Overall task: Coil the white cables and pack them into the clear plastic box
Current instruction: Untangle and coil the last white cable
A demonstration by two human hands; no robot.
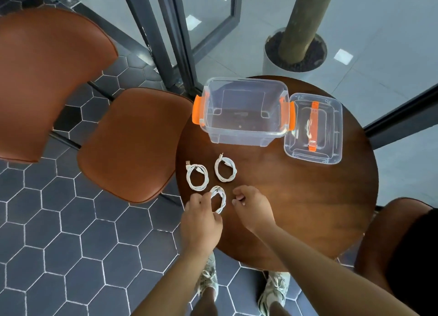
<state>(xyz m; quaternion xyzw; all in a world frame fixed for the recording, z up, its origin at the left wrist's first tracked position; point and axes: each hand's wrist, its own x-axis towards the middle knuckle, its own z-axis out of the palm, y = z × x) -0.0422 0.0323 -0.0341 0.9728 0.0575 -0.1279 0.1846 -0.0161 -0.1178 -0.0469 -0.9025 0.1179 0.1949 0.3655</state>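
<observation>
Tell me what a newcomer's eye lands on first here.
The clear plastic box with orange latches stands open and empty at the far edge of the round table, with its lid beside it on the right. Nearer, two white coils lie side by side, and the left hand pinches a third coil.

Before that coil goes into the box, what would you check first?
1. The clear box open: ok, its lid lies beside it on the table.
2. Room inside: ok, nothing visible in it.
3. Grip: ok, the left hand holds the nearest coil.
4. That coil's loose end tucked: cannot tell.
5. The right hand free: ok, fingers curled, nothing seen in them.
6. The other two coils wound: ok, both lying on the table.
</observation>
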